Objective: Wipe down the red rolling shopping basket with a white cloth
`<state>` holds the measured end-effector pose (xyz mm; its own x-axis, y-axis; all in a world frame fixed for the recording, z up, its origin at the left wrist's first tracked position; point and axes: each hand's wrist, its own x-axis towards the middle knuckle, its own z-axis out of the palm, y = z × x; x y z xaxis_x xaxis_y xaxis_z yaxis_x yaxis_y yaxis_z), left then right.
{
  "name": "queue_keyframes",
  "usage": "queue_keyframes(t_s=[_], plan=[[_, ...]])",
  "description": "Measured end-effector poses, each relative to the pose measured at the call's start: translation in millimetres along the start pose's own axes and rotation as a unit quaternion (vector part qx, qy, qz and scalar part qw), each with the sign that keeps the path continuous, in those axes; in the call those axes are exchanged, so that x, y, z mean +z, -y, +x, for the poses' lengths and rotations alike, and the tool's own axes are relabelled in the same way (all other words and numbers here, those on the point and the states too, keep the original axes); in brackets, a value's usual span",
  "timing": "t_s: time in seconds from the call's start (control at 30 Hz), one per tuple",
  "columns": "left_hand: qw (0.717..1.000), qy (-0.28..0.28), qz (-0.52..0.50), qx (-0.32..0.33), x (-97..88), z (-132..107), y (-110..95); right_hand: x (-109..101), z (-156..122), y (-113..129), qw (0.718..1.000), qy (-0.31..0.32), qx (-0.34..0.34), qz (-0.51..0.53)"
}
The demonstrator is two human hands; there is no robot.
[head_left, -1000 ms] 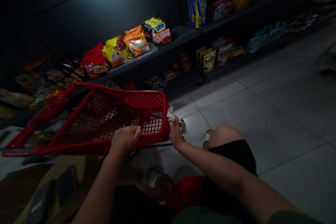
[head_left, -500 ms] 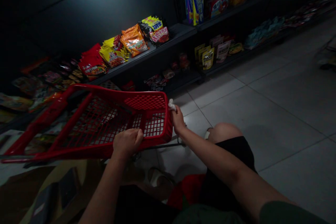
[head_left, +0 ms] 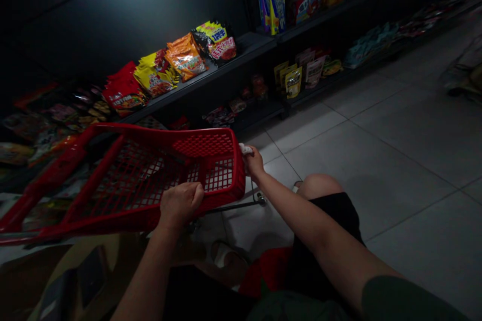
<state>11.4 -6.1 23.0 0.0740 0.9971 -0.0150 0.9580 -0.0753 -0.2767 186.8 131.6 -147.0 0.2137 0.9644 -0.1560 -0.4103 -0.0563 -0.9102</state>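
A red plastic shopping cart (head_left: pixel 226 195) stands in front of me, its basket of open lattice. My left hand (head_left: pixel 181 201) is closed over the near top rim of the basket, thumb on the inner side. At the cart's right end, my right hand (head_left: pixel 254 163) holds a crumpled white cloth (head_left: pixel 246 149) against the outside of the end wall. Part of the cloth is hidden by the fingers. A caster (head_left: pixel 260 198) shows below the basket on a dark metal frame.
Behind the cart runs a dark shelf (head_left: pixel 252 42) with red, yellow, orange and black snack packets (head_left: pixel 186 57). Yellow pouches (head_left: pixel 292 83) sit on the lower shelf. Two dark phone-like slabs (head_left: pixel 91 276) lie on a round tan surface at lower left. Pale tiles (head_left: pixel 391 160) cover the floor.
My right hand and the cloth have shifted slightly down along the cart's end wall. The left hand keeps its grip on the rim. The whole view has moved slightly.
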Motion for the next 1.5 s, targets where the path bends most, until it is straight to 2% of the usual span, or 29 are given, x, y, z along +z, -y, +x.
queue_keyframes(t_s=[0.1, 0.27, 0.37, 0.4, 0.47, 0.53, 0.6, 0.67, 0.77, 0.83, 0.93, 1.03, 1.13, 1.27, 1.37, 1.5], plan=[[1.0, 0.007, 0.008, -0.022, -0.9, 1.0, -4.4, -3.0, -11.0, -12.9, 1.0, -0.007, -0.016, -0.008], [0.997, 0.009, 0.013, -0.078, -2.6, 18.0, -6.8, -16.7, -65.3, -32.2, 1.0, -0.012, 0.0, -0.029], [0.995, 0.015, 0.006, -0.101, -4.5, 33.5, -7.9, -13.7, -88.8, -17.7, 1.0, 0.004, 0.019, -0.013], [0.994, 0.02, 0.002, -0.107, -5.3, 38.7, -8.5, -10.1, -93.9, -8.7, 1.0, 0.014, 0.007, -0.011], [0.993, 0.028, -0.008, -0.117, -7.0, 48.4, -10.8, -2.2, -99.7, 9.9, 0.997, 0.046, -0.057, -0.017], [0.993, 0.028, -0.012, -0.117, -9.1, 56.7, -14.5, 1.9, -98.7, 20.5, 0.986, 0.072, -0.143, -0.041], [0.993, 0.024, -0.011, -0.116, -11.3, 63.7, -19.6, -2.1, -91.2, 15.6, 0.975, 0.077, -0.195, -0.074], [0.993, 0.019, -0.012, -0.115, -13.8, 69.4, -25.7, -13.4, -79.7, -4.1, 0.978, 0.049, -0.179, -0.096], [0.994, 0.012, -0.014, -0.106, -17.9, 75.7, -35.4, -30.9, -63.5, -37.9, 0.988, -0.013, -0.108, -0.111], [0.995, 0.006, -0.015, -0.101, -20.7, 78.2, -41.2, -34.0, -57.3, -44.3, 0.989, -0.028, -0.09, -0.114], [0.995, 0.002, -0.02, -0.098, -23.8, 79.7, -48.2, -26.0, -55.5, -22.4, 0.987, -0.022, -0.11, -0.117], [0.996, 0.001, -0.026, -0.082, -24.3, 79.8, -53.2, -20.4, -56.9, 3.7, 0.977, 0.011, -0.173, -0.124], [0.995, -0.009, -0.033, -0.091, -23.0, 79.3, -56.4, -29.8, -56.1, -3.3, 0.969, 0.038, -0.206, -0.132], [0.995, -0.015, -0.038, -0.089, -21.8, 77.6, -57.3, -41.6, -53.0, -30.1, 0.983, 0.007, -0.134, -0.126], [0.995, -0.019, -0.033, -0.089, -22.0, 76.0, -56.5, -33.6, -53.8, -15.2, 0.983, 0.001, -0.121, -0.139], [0.996, -0.015, -0.027, -0.083, -22.9, 75.0, -56.8, -23.5, -55.5, 15.1, 0.971, 0.043, -0.193, -0.134]])
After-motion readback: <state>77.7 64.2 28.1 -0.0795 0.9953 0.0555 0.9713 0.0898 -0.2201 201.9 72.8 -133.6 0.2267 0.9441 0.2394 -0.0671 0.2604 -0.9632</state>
